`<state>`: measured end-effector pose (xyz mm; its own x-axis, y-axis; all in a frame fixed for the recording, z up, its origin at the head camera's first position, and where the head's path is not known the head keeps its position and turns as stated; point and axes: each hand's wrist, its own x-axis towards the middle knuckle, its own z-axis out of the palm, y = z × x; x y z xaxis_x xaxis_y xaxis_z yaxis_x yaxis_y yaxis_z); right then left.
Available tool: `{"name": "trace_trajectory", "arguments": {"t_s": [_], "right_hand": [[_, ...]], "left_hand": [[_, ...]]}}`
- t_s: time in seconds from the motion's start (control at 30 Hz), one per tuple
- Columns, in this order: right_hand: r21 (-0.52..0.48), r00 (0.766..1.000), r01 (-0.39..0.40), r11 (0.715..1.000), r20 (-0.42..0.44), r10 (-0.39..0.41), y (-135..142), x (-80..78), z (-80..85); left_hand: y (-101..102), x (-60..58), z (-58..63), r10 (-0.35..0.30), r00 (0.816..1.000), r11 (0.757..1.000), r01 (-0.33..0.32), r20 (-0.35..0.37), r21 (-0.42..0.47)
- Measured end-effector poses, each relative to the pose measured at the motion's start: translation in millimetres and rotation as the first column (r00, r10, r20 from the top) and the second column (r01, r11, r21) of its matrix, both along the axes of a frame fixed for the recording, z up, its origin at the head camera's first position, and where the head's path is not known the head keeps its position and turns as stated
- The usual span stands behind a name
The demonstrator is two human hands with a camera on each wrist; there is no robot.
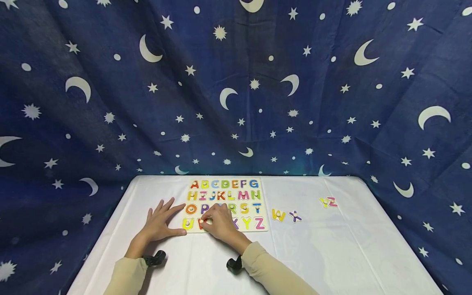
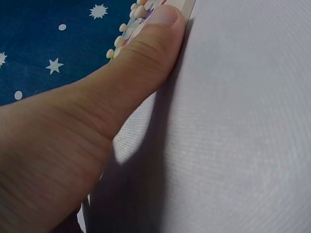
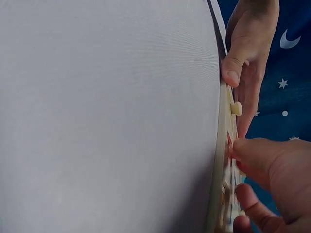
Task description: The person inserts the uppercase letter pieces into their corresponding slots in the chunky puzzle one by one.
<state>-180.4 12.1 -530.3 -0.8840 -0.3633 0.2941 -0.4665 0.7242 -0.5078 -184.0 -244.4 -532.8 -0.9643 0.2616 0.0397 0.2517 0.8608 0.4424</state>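
A wooden alphabet puzzle board (image 1: pixel 264 219) lies on the table, with knobbed letter pieces in its upper rows. My right hand (image 1: pixel 223 224) is over the bottom row, thumb and index finger pinching the red letter V piece (image 1: pixel 200 223) just right of the yellow U (image 1: pixel 188 223). In the right wrist view its fingertips meet at a bit of red on the board. My left hand (image 1: pixel 158 224) is spread at the board's left side, with the thumb (image 2: pixel 155 39) against the near corner and the index fingertip at the left edge. The right hand hides part of the lower rows.
Right of the board lie a yellow W piece (image 1: pixel 278 215) and a purple X piece (image 1: pixel 295 216). Farther right, a yellow Y (image 1: pixel 324 202) and a pink Z (image 1: pixel 332 201) lie together. A white cloth (image 1: pixel 332 254) covers the table; a starry blue curtain (image 1: pixel 206 53) hangs behind.
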Motion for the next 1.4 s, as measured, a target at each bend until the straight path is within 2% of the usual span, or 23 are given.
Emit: {"name": "trace_trajectory", "arguments": {"t_s": [0.2, 0.33, 0.47, 0.6, 0.77, 0.97, 1.17, 1.4], "right_hand": [[-0.066, 0.997, -0.064, 0.996, -0.042, 0.061, 35.6, -1.1, 10.8], [-0.115, 0.996, -0.050, 0.992, -0.085, 0.040, 79.0, -6.8, 16.6], [-0.124, 0.994, 0.018, 0.992, -0.101, -0.031, 129.0, -12.0, 15.8], [-0.113, 0.992, 0.099, 0.989, -0.063, -0.106, 174.3, -12.1, 12.7], [-0.055, 0.986, 0.169, 0.984, 0.002, -0.169, 213.9, -8.5, 7.7], [0.019, 0.981, 0.188, 0.982, 0.053, -0.188, 238.3, -4.8, -0.8], [0.000, 0.978, 0.189, 0.982, 0.085, -0.188, 245.3, -4.7, -3.0], [-0.050, 0.980, 0.192, 0.980, 0.064, -0.189, 250.4, -3.8, -7.9]], "left_hand": [[-0.1, 2.0, 1.1, 0.001, 1.000, 1.000, -0.001, 0.004, -0.006], [-0.5, 3.0, 2.9, 0.002, 1.000, 1.000, -0.002, -0.001, 0.002], [-1.9, 3.9, 3.0, -0.005, 1.000, 1.000, 0.005, -0.025, 0.019], [-2.3, 4.9, 3.6, -0.014, 0.999, 1.000, 0.015, -0.047, 0.024], [-0.6, 5.3, 7.4, -0.004, 1.000, 1.000, 0.004, -0.007, 0.011], [0.4, 4.6, 6.9, 0.003, 1.000, 1.000, -0.003, 0.012, -0.001], [1.6, 1.8, 2.2, 0.000, 1.000, 1.000, -0.001, 0.010, 0.007], [2.5, -0.2, 2.1, -0.002, 1.000, 1.000, 0.002, 0.003, -0.005]]}}
